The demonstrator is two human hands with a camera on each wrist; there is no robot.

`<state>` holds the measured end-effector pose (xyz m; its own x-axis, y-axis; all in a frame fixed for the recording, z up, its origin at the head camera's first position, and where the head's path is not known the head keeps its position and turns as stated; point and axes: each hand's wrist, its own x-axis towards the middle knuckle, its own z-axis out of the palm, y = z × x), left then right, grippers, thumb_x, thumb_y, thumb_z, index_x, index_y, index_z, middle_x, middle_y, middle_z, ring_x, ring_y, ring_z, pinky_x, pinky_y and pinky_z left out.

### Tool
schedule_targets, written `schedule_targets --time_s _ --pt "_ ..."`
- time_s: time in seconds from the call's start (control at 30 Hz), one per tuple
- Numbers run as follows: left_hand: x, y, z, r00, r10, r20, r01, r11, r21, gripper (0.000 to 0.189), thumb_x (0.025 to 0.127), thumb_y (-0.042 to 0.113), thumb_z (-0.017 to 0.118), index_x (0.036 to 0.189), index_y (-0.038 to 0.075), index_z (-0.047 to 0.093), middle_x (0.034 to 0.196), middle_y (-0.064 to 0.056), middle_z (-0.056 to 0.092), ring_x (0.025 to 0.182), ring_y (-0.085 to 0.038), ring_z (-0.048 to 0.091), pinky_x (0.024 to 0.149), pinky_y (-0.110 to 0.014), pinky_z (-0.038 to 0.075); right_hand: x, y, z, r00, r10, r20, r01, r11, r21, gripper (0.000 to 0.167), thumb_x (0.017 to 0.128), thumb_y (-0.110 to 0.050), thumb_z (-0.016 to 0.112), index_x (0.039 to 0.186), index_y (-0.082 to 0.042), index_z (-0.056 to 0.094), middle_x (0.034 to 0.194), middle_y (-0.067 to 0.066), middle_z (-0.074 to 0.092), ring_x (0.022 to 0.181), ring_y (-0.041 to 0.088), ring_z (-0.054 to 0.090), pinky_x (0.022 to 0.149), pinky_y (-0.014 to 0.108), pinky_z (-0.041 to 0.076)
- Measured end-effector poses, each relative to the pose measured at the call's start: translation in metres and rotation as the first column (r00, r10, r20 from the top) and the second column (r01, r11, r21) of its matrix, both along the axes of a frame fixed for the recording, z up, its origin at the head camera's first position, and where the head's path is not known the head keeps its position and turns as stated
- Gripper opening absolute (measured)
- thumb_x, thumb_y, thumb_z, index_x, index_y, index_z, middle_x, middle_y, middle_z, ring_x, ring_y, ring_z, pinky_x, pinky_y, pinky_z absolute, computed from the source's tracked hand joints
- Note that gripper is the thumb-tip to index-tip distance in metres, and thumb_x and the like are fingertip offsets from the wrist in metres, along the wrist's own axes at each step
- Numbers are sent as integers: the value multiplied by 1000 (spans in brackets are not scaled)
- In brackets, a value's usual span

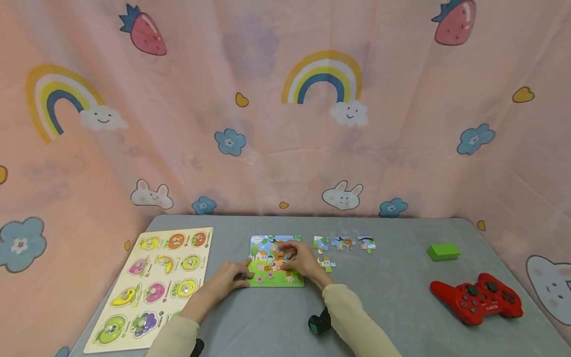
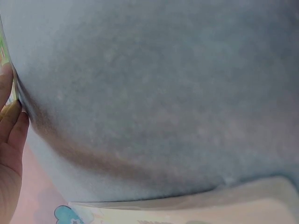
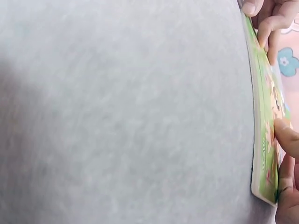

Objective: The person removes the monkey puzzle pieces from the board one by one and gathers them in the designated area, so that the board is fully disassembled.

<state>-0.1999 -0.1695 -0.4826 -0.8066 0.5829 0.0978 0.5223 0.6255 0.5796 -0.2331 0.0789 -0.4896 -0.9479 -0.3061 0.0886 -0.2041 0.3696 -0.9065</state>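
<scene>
The puzzle board (image 1: 269, 282) lies flat on the table between the two hands, its near edge square to the person. The left hand (image 1: 229, 276) is at its left edge, thumb and fingers spaced apart and touching the rim there. The right hand (image 1: 303, 260) reaches in over its right half, fingers bent, thumb and forefinger parted above the picture with the thumb touching it; the view is too small to tell whether they pinch a piece.

The relation that matters is to the right: the loose puzzle pieces (image 1: 343, 243) lie just past the right hand, three in a row running left to right and a fourth nearer the person, below the first. The right hand is clearly the nearer one to them.

The grey table (image 1: 250, 317) is level. A fruit board (image 1: 209, 231) slants along its left side, partly behind the left forearm; a green block (image 1: 443, 252) and a red controller (image 1: 477, 297) sit well to the right. A pink patterned curtain (image 1: 267, 163) closes off the back and sides.
</scene>
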Motion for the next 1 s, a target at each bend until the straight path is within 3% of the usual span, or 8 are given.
schedule_targets --time_s 0.27,0.53,0.83,1.0 --pt "-2 -2 0 1000 -19 -18 19 1000 13 20 85 10 71 102 -1 71 132 -27 52 119 -40 54 94 -49 46 5 -3 2 999 -22 23 23 998 -65 41 70 14 77 109 5 65 100 17 62 91 32 60 76 35 55" --pt "0 -1 2 1000 -6 -13 6 1000 5 21 85 10 71 103 0 72 133 -25 52 120 -39 53 95 -48 46 7 0 -3 999 -19 28 22 993 -119 36 76 8 75 110 9 64 105 23 65 94 34 64 78 31 56" --pt "0 0 3 1000 -14 -9 14 1000 15 21 84 11 71 102 -1 72 132 -26 52 120 -39 53 95 -49 45 2 10 -6 979 7 205 56 952 -301 41 82 4 71 121 12 59 118 28 61 111 37 60 88 33 53" --pt "1 -1 2 1000 -13 0 13 1000 12 21 85 12 71 102 0 71 133 -26 52 120 -39 52 96 -49 45 -2 18 -6 974 38 223 42 938 -343 42 81 4 72 120 13 59 119 29 60 109 35 62 86 34 54"
